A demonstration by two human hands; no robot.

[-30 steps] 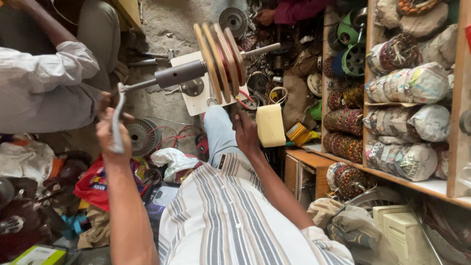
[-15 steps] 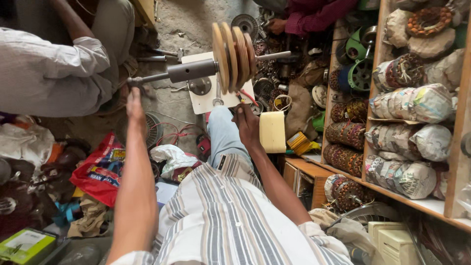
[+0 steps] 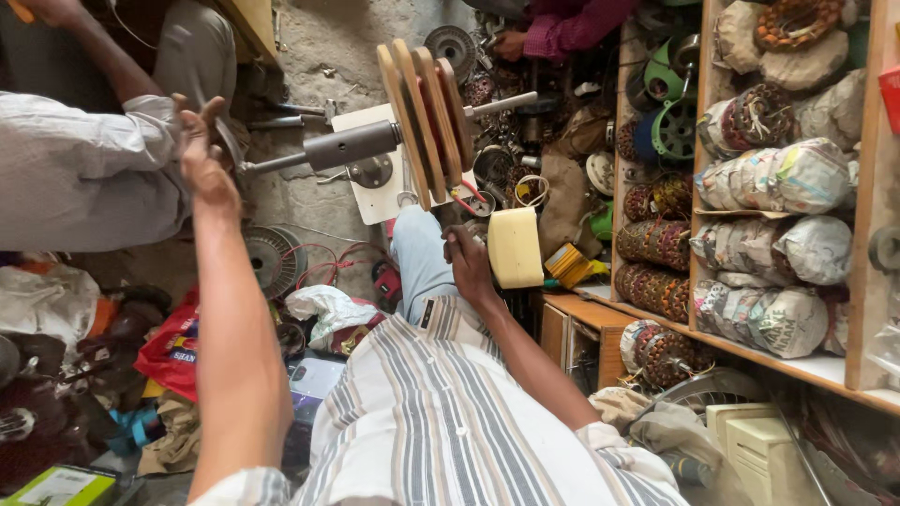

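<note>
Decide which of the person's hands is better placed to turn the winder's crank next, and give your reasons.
Left. The left hand is already at the crank handle on the shaft's end, while the right hand rests low near the cream spool.

Striped shirt [image 3: 450, 422], white w/ grey, blue & tan vertical bands, small dark tag near hem. Sleeves rolled/short, ending above elbow; forearms bare. Light blue jeans [image 3: 417, 258]. Left hand [image 3: 202, 155], right hand [image 3: 466, 262]: no gloves, rings or watch visible.
</note>
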